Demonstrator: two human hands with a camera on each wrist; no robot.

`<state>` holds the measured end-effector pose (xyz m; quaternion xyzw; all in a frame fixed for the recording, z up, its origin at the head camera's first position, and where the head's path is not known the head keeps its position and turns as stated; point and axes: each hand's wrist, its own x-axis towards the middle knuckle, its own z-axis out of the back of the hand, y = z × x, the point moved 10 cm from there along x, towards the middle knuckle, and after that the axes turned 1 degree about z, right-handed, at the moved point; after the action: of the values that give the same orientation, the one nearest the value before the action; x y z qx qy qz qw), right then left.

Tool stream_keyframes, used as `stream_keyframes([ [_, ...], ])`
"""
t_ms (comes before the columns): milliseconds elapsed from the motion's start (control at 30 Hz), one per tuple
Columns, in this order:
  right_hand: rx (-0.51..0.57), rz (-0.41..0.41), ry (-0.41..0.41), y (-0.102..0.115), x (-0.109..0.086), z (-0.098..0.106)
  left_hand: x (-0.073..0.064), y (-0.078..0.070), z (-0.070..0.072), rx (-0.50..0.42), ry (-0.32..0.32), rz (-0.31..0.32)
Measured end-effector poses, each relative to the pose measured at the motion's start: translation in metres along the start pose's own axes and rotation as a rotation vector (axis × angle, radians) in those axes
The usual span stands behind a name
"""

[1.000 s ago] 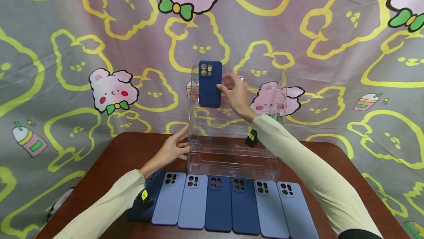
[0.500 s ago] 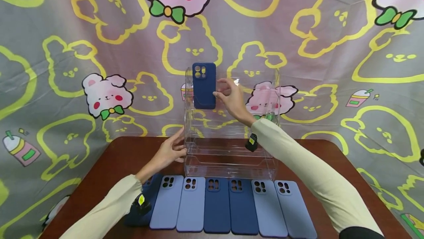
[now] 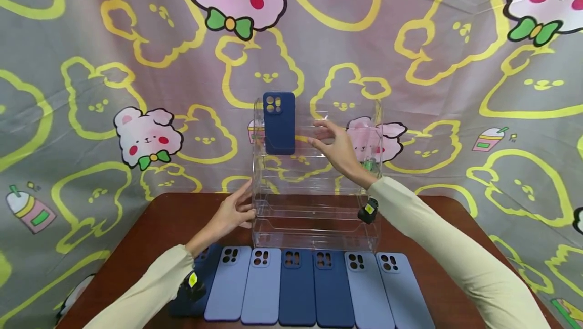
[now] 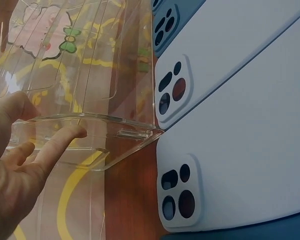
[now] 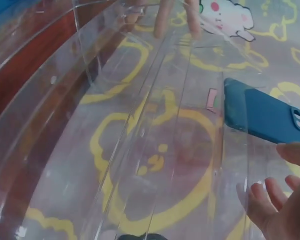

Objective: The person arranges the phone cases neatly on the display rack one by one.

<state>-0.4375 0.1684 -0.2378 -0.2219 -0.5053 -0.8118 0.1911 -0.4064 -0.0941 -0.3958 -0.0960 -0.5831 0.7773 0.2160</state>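
A clear tiered display rack stands upright on the table. A dark blue phone case leans upright at the left end of its upper tier, camera cutouts at the top. Just right of that case is my right hand, apart from it, with thumb and fingers spread and nothing between them. The right wrist view shows the gap between my fingers and the phone case. My left hand touches the rack's left side; in the left wrist view its extended fingers rest against the clear side edge.
In front of the rack, several phone cases lie in a row on the brown table, some dark blue, some light blue. A patterned cloth hangs behind the table.
My right hand has let go of the dark blue phone case and drawn back to the right. The case stays standing on the upper tier. My left hand keeps its place on the rack.
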Motion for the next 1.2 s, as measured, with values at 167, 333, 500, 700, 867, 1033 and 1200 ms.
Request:
stream_keyframes([
  [167,0.0,-0.03,0.037,0.002,-0.011,0.013,0.001,0.001,0.001,0.003,-0.002,-0.005],
  [333,0.031,-0.058,0.049,0.004,-0.025,0.029,0.003,0.003,-0.003,0.002,0.011,0.003],
  [500,0.168,-0.115,0.097,0.001,-0.038,0.034,0.002,0.002,-0.002,0.007,0.001,-0.003],
  [700,0.211,-0.108,0.068,-0.002,-0.054,0.048,0.003,0.001,0.001,0.015,-0.005,0.004],
  [867,0.074,-0.052,0.047,-0.001,-0.071,0.063,0.007,-0.001,0.004,0.008,0.0,-0.019],
  [1033,-0.145,-0.017,0.039,-0.001,-0.096,0.072,0.004,0.001,0.003,-0.011,0.006,-0.013],
  [1200,-0.388,0.185,-0.014,0.01,-0.128,0.079,-0.001,0.002,0.004,-0.027,0.002,-0.015],
])
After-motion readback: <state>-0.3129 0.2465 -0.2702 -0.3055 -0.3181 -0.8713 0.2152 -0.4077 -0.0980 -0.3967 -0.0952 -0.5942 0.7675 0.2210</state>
